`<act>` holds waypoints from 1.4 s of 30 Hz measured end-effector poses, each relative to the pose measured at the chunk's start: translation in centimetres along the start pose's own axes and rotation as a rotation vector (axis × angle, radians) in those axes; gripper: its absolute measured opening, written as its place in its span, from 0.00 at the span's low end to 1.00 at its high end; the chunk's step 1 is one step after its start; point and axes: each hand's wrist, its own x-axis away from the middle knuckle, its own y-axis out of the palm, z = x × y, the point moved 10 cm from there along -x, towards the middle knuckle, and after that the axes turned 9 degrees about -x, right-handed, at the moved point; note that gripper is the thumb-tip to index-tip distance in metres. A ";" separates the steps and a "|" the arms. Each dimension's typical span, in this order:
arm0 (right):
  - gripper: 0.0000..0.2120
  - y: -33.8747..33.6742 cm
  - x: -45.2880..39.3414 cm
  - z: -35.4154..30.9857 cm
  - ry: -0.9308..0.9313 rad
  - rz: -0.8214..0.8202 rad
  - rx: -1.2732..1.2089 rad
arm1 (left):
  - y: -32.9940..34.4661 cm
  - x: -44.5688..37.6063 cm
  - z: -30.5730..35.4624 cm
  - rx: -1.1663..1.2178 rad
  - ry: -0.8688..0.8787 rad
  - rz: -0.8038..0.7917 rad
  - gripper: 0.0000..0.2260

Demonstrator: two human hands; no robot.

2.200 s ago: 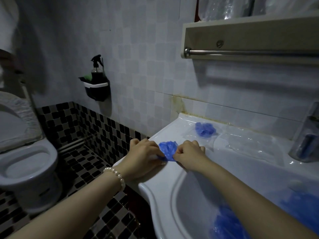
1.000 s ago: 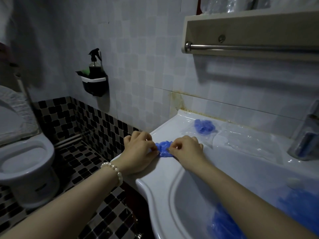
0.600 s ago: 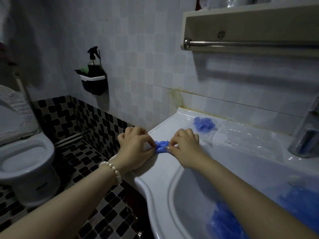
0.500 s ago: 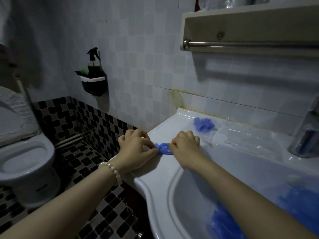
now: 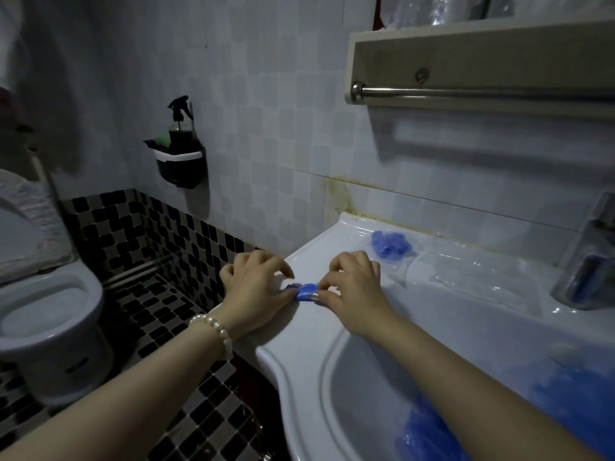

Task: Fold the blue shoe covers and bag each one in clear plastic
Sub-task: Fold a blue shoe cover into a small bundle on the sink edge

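Note:
A small folded blue shoe cover (image 5: 307,292) lies on the left ledge of the white sink (image 5: 299,331). My left hand (image 5: 256,287) pinches its left end and my right hand (image 5: 354,291) pinches its right end, so most of it is hidden. Behind them a bagged blue shoe cover (image 5: 391,246) rests on the ledge beside loose clear plastic bags (image 5: 466,277). Several blue shoe covers (image 5: 429,434) are heaped in the basin, partly behind my right forearm.
A tap (image 5: 589,264) stands at the right of the ledge. A wall shelf with a metal rail (image 5: 466,93) hangs above. A spray bottle in a wall holder (image 5: 179,151) and a toilet (image 5: 46,311) are to the left, over a black-and-white tiled floor.
The shoe cover has gone from a wider crumpled patch to a narrow folded strip, and my two hands have drawn closer together on it. The view has shifted slightly.

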 end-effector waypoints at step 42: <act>0.03 -2.0 3.4 6.0 0.687 0.079 -1.318 | 1.7 -0.2 8.9 0.996 0.102 -0.457 0.13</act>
